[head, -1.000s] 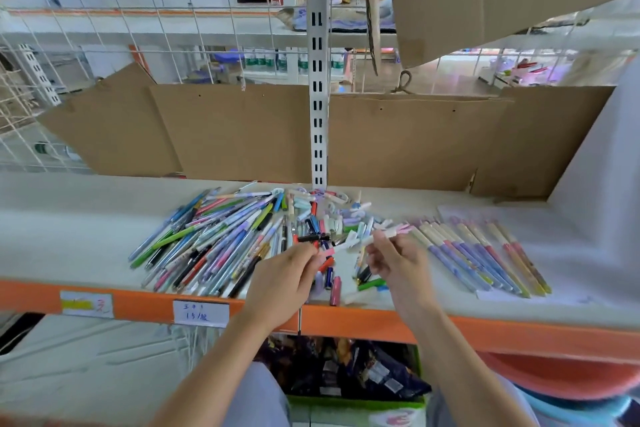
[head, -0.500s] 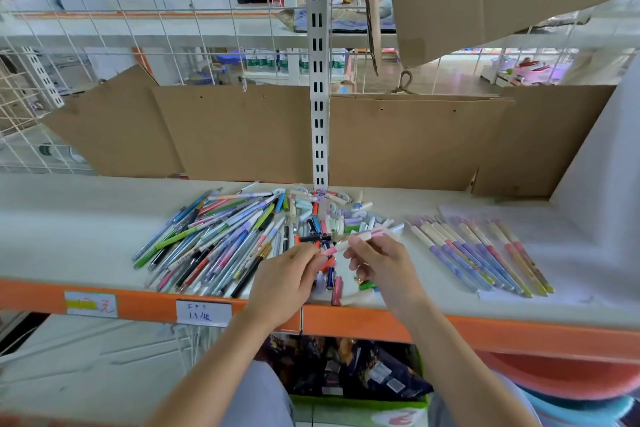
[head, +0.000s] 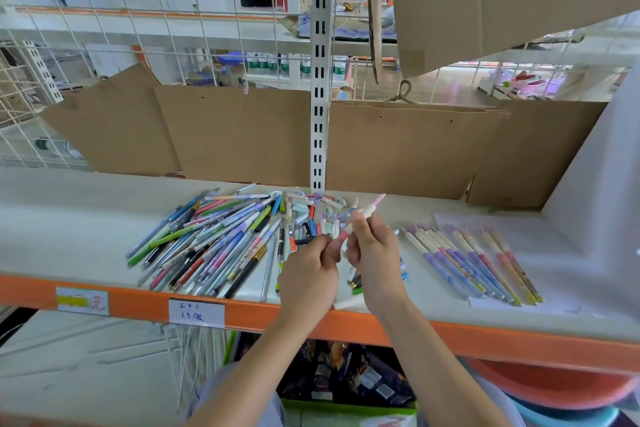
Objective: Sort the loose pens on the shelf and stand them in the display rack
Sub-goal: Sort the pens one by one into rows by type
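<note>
Head view: both hands pinch one pen [head: 360, 218], right hand [head: 372, 253] mid-barrel, left hand [head: 308, 270] its lower end; axis points toward 1 o'clock.

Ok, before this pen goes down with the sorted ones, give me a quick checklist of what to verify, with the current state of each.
1. Pen held: ok, right hand grips its middle, left hand pinches the lower end.
2. Cap seated: cannot tell.
3. Matches sorted row: ok, similar cream and pink barrels.
4. Bare shelf beside the row: ok.
5. Unsorted pile kept apart from the row: ok.
6. Display rack in view: not ok, none visible.
</note>
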